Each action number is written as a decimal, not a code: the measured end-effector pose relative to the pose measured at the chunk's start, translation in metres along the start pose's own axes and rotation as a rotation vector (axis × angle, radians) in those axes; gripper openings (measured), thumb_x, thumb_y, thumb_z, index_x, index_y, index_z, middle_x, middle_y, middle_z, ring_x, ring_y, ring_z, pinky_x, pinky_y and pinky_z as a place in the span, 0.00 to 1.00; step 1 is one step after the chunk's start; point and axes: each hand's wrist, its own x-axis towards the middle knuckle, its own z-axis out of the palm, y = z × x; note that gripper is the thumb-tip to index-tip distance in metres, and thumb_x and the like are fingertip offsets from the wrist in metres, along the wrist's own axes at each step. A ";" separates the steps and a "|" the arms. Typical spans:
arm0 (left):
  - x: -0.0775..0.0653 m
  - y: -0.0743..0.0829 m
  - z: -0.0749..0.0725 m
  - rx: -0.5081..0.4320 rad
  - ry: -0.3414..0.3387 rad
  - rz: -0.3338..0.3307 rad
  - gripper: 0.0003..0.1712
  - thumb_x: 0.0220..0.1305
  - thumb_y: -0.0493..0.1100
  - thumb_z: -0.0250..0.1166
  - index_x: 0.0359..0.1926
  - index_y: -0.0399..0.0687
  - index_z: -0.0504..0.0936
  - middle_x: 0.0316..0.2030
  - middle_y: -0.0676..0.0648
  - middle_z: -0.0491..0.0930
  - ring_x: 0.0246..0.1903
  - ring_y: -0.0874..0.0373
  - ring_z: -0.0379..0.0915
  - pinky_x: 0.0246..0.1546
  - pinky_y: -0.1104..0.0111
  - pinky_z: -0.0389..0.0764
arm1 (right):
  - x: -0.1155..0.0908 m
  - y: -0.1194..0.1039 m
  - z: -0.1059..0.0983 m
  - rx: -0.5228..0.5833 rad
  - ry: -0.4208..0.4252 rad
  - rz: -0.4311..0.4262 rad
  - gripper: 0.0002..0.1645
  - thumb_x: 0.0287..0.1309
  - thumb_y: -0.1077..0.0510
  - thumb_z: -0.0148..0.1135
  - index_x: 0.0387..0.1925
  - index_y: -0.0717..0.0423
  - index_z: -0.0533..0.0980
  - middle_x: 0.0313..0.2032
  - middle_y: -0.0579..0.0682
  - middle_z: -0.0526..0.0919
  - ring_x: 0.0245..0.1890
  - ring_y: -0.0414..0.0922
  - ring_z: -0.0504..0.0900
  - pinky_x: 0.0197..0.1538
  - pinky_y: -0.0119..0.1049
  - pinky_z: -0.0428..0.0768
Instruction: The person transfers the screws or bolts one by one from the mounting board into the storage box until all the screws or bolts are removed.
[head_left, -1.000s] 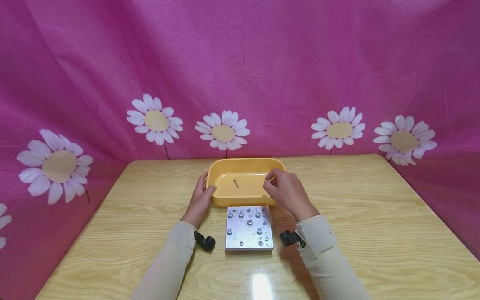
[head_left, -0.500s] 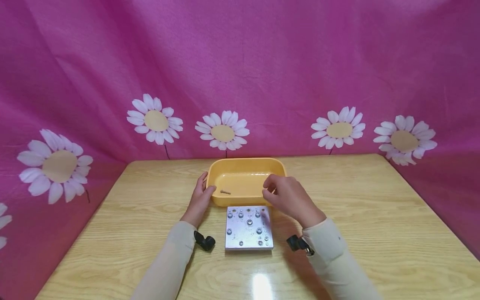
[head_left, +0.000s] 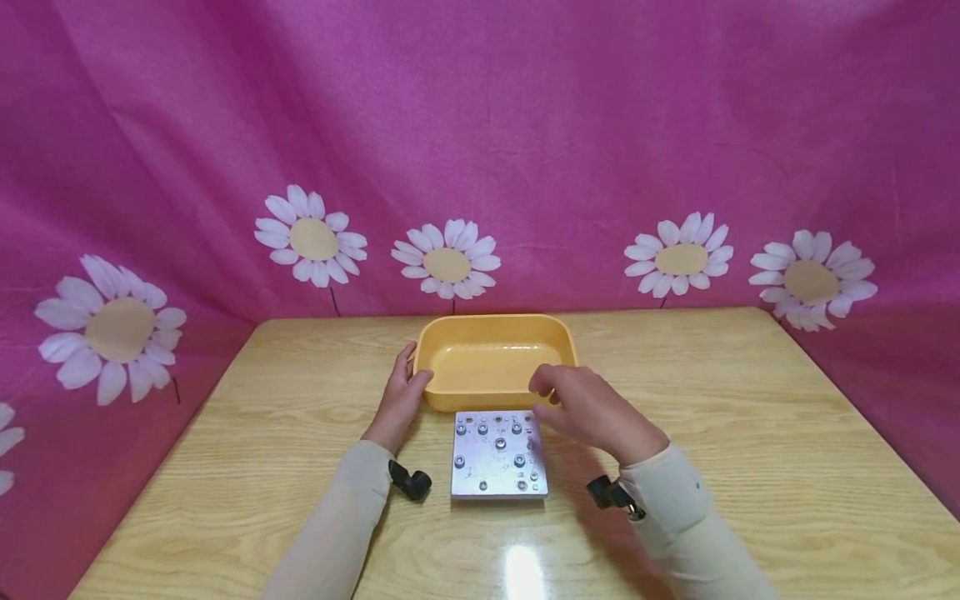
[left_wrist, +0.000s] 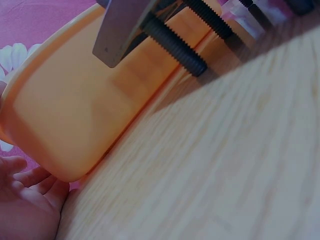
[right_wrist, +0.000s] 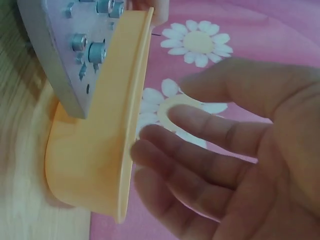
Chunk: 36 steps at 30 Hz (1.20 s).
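Observation:
My left hand [head_left: 400, 402] grips the left end of a yellow plastic bin [head_left: 480, 402], thumb at the rim and fingers along the outside. In the left wrist view, curved fingers [left_wrist: 42, 182] lie by the bin's rounded end. My right hand [head_left: 592, 410] hovers at the bin's front right corner, above the back right of a metal plate [head_left: 491, 468]. Its fingers are loosely bent with nothing between them, as the right wrist view shows. Several socket-head bolts [right_wrist: 97, 52] stand in the plate. Threaded shanks [left_wrist: 175, 45] stick out below it. No screw shows inside the bin now.
A wood-grain table [head_left: 750, 442] carries the bin and plate. The plate stands close in front of the bin. Behind hangs a magenta cloth [head_left: 555, 167] with daisies. Black wrist cameras [head_left: 410, 482] sit below both hands, on either side of the plate.
A small screw slid left and forward inside the bin, then passed out of sight. My right hand drew back from over the bin toward the front right, its fingers loosening. The left hand stayed put.

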 end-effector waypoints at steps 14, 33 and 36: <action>-0.001 -0.001 0.000 0.002 -0.005 0.001 0.40 0.65 0.43 0.52 0.75 0.53 0.48 0.73 0.44 0.53 0.70 0.52 0.53 0.68 0.61 0.59 | -0.005 -0.003 0.011 0.014 -0.221 0.024 0.07 0.53 0.66 0.67 0.35 0.57 0.80 0.34 0.48 0.82 0.37 0.49 0.78 0.44 0.41 0.78; -0.001 0.003 0.000 -0.002 -0.017 0.000 0.40 0.67 0.43 0.52 0.76 0.52 0.46 0.74 0.44 0.50 0.72 0.51 0.48 0.70 0.61 0.55 | -0.003 -0.013 0.025 -0.070 -0.246 0.126 0.07 0.51 0.64 0.69 0.25 0.52 0.78 0.25 0.44 0.76 0.27 0.43 0.73 0.30 0.35 0.75; -0.001 0.002 0.000 0.003 -0.011 -0.004 0.40 0.67 0.43 0.52 0.76 0.53 0.47 0.74 0.44 0.51 0.71 0.51 0.50 0.69 0.61 0.57 | -0.003 -0.013 0.026 -0.087 -0.243 0.122 0.08 0.50 0.65 0.69 0.23 0.52 0.77 0.23 0.44 0.76 0.25 0.43 0.73 0.28 0.34 0.74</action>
